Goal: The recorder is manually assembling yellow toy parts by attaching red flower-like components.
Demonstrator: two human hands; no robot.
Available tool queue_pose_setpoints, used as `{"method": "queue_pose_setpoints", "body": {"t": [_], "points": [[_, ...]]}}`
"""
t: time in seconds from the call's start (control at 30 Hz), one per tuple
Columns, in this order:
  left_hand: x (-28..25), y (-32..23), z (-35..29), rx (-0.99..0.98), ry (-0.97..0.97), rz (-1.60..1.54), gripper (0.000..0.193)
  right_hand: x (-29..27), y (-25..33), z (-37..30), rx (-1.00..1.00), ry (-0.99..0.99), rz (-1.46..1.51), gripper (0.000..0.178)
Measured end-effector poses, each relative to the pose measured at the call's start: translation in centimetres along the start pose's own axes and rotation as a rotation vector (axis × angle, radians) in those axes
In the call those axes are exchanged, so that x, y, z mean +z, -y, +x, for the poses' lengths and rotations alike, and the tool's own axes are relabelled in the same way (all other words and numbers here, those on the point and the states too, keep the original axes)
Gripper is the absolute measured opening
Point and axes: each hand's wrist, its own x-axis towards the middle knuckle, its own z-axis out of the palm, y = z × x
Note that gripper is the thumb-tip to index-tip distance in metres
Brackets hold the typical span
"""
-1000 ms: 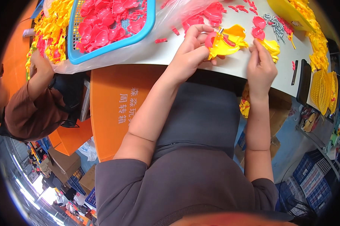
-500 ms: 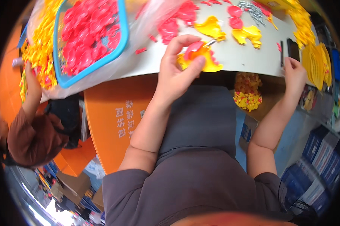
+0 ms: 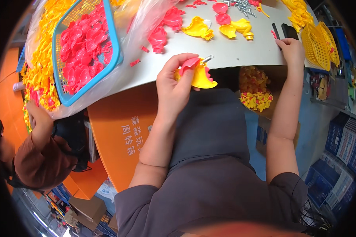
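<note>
My left hand (image 3: 174, 85) is closed around a yellow plastic toy part (image 3: 203, 78) with a pink piece (image 3: 190, 65) set against it. From its upper side sticks out a short metal pin (image 3: 208, 59). My right hand (image 3: 292, 51) reaches to the right side of the table, thumb and finger pinched at the lower end of a thin black strip (image 3: 275, 29). Just left of the strip lies a small pink toothed piece (image 3: 273, 34). Beside my right fingers is a black flat object (image 3: 289, 31). The inside of the left palm is hidden.
A blue-rimmed basket (image 3: 115, 55) of pink parts stands at left beside heaped yellow parts (image 3: 43, 59). Yellow shells (image 3: 197, 28), pink parts (image 3: 158, 38) and metal pins (image 3: 243, 7) lie across the white table (image 3: 241, 47). Yellow baskets (image 3: 315, 45) are at right. A co-worker's arm (image 3: 41, 118) reaches in at left.
My right thumb and finger have moved from beside the thin black strip onto its lower end. My left hand has drawn nearer to me, still holding the yellow and pink part.
</note>
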Motion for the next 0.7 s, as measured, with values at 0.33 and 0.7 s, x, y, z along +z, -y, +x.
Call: {"method": "queue_pose_setpoints", "body": {"t": [0.33, 0.7], "points": [[0.4, 0.3, -0.8, 0.136, -0.075, 0.115, 0.020, -0.9, 2.3, -7.9, -0.316, -0.111, -0.169, 0.050], [1.7, -1.2, -2.2, 0.437, -0.178, 0.595, 0.021, -0.7, 0.9, -9.1, -0.476, -0.113, -0.160, 0.031]]}}
